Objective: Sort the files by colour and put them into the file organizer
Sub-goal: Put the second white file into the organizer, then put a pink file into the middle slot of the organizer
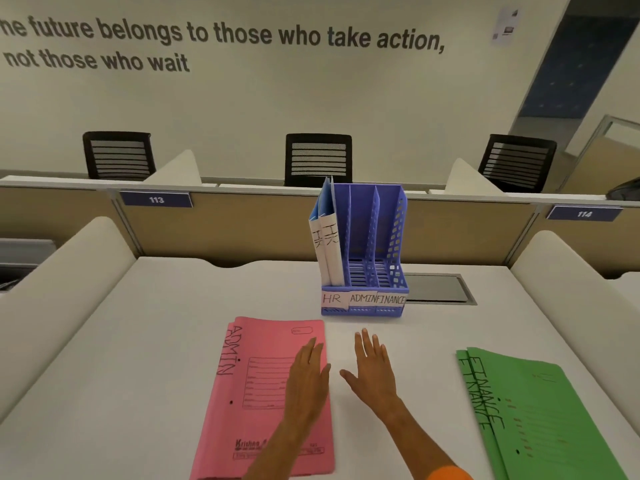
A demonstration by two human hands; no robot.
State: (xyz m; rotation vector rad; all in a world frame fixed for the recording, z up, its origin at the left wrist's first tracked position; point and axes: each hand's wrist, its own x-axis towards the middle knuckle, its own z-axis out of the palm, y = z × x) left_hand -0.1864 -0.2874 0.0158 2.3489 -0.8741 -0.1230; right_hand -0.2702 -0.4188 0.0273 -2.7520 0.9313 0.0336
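Two blue files (326, 202) are standing in the HR slot of the file organizer (398, 233). So from the head view we are turning to the pink file (256, 368) marked ADMIN, lying flat on the table (138, 341) in front of it. Our left hand (306, 372) is lying straight-fingered over its right edge, gripping nothing. Our right hand (372, 367) is spread open over bare table just beside it. We are wanting a thumb under that edge, then lifting it spine-first into the middle slot. The green files (547, 410) are waiting on the right.
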